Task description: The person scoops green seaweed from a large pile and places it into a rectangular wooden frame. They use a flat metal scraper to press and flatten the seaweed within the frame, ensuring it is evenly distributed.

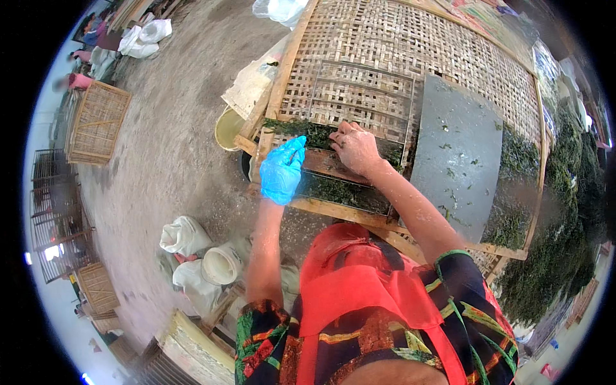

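My left hand [283, 171], in a blue glove, hovers at the left end of a strip of wet green seaweed-like strands [317, 136]. Its fingers lie close together; whether anything is between them cannot be seen. My bare right hand [355, 148] has curled fingertips pinched on the strip's right part. Beneath both hands is a thin barred frame [362, 97], laid on a woven bamboo panel [365, 38] with wooden edges. The bars' upper slots show bare weave. More green strands [332, 189] fill a lower slot, with a brown slat [327, 163] between.
Right of the frame lies a grey sheet [455, 154] with green scraps. A large heap of green strands [553, 231] stands beyond the panel. At left are a yellowish bucket [229, 127], a white bucket [221, 264] and white sacks [185, 236]. People [79, 81] appear far left.
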A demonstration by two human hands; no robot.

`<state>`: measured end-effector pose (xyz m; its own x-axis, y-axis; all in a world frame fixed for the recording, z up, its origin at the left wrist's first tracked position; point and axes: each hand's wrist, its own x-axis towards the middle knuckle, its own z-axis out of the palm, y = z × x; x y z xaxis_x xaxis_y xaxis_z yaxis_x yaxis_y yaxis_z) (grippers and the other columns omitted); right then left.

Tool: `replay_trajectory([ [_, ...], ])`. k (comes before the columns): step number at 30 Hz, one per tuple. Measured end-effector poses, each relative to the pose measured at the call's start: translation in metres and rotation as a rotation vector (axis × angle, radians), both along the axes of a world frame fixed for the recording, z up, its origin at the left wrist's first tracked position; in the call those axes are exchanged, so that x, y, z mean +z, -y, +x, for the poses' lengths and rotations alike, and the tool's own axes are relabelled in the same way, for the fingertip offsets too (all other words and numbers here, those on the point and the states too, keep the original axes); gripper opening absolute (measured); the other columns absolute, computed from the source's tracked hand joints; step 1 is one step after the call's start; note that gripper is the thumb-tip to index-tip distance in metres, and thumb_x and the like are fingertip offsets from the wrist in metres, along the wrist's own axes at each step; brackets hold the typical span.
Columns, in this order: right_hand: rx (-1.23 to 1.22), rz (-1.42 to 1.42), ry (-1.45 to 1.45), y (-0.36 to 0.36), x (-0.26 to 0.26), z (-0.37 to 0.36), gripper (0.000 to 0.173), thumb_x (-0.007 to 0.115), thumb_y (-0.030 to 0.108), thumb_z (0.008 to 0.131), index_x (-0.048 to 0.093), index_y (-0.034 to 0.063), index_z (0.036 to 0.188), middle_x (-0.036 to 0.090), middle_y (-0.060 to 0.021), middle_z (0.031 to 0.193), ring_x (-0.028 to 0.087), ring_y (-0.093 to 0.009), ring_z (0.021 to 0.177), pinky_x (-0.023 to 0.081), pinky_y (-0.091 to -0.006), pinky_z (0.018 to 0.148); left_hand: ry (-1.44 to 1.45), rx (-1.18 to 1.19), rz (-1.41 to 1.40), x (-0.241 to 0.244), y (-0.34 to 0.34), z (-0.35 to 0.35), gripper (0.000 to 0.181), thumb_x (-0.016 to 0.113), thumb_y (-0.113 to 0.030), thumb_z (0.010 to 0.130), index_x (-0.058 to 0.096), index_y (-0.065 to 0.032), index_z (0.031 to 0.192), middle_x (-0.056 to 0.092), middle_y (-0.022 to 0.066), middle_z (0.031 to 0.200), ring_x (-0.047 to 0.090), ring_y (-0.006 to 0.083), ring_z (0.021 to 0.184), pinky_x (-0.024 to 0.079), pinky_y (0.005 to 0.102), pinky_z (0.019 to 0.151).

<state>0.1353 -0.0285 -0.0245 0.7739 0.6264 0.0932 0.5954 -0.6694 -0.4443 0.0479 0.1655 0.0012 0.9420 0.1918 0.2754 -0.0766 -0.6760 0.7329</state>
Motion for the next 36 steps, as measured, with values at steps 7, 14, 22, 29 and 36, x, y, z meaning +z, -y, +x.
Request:
replay_trajectory([
  [7, -0.025, 0.056, 0.018, -0.015, 0.009, -0.003, 0.016, 0.061, 0.02, 0.085, 0.071, 0.0102, 0.092, 0.063, -0.0073, 0.101, 0.059, -0.027, 0.1, 0.052, -0.039, 0.082, -0.075, 0.072, 0.011, -0.01, -0.002, -0.023, 0.023, 0.064, -0.009, 0.09, 0.071, -0.0073, 0.113, 0.071, 0.0134, 0.108, 0.07, 0.0213, 0.095, 0.054, 0.0314, 0.082],
  [14, 0.112, 0.041, 0.052, -0.028, 0.001, -0.014, 0.038, 0.06, 0.024, 0.089, 0.058, 0.0043, 0.121, 0.055, -0.0095, 0.126, 0.049, -0.029, 0.122, 0.039, -0.04, 0.105, -0.123, 0.082, -0.011, -0.01, 0.0, -0.019, 0.023, 0.063, -0.01, 0.091, 0.071, -0.0077, 0.112, 0.072, 0.0135, 0.106, 0.07, 0.0221, 0.092, 0.054, 0.0317, 0.08],
  [22, 0.117, -0.049, 0.029, -0.036, 0.003, -0.025, 0.054, 0.061, 0.029, 0.089, 0.05, 0.0004, 0.133, 0.047, -0.013, 0.141, 0.041, -0.03, 0.134, 0.033, -0.0406, 0.112, -0.136, 0.076, -0.076, -0.015, -0.011, -0.015, 0.023, 0.064, -0.01, 0.091, 0.071, -0.0076, 0.112, 0.072, 0.0128, 0.105, 0.071, 0.0203, 0.092, 0.055, 0.031, 0.08],
  [29, 0.084, -0.122, -0.054, -0.041, -0.004, -0.028, 0.062, 0.059, 0.034, 0.091, 0.042, 0.0003, 0.14, 0.038, -0.0136, 0.149, 0.035, -0.03, 0.138, 0.029, -0.0411, 0.115, -0.136, 0.041, -0.071, -0.02, -0.024, -0.009, 0.023, 0.065, -0.011, 0.09, 0.072, -0.0078, 0.111, 0.072, 0.0118, 0.106, 0.071, 0.02, 0.092, 0.055, 0.0304, 0.081],
  [36, 0.084, -0.124, -0.069, -0.041, -0.007, -0.029, 0.062, 0.054, 0.037, 0.094, 0.041, 0.0, 0.142, 0.037, -0.0143, 0.15, 0.033, -0.03, 0.14, 0.027, -0.0413, 0.116, -0.351, -0.125, 0.234, -0.002, -0.039, 0.026, 0.062, 0.068, -0.009, 0.081, 0.049, -0.0152, 0.14, 0.051, 0.0149, 0.139, 0.052, 0.0324, 0.123, 0.045, 0.0425, 0.101],
])
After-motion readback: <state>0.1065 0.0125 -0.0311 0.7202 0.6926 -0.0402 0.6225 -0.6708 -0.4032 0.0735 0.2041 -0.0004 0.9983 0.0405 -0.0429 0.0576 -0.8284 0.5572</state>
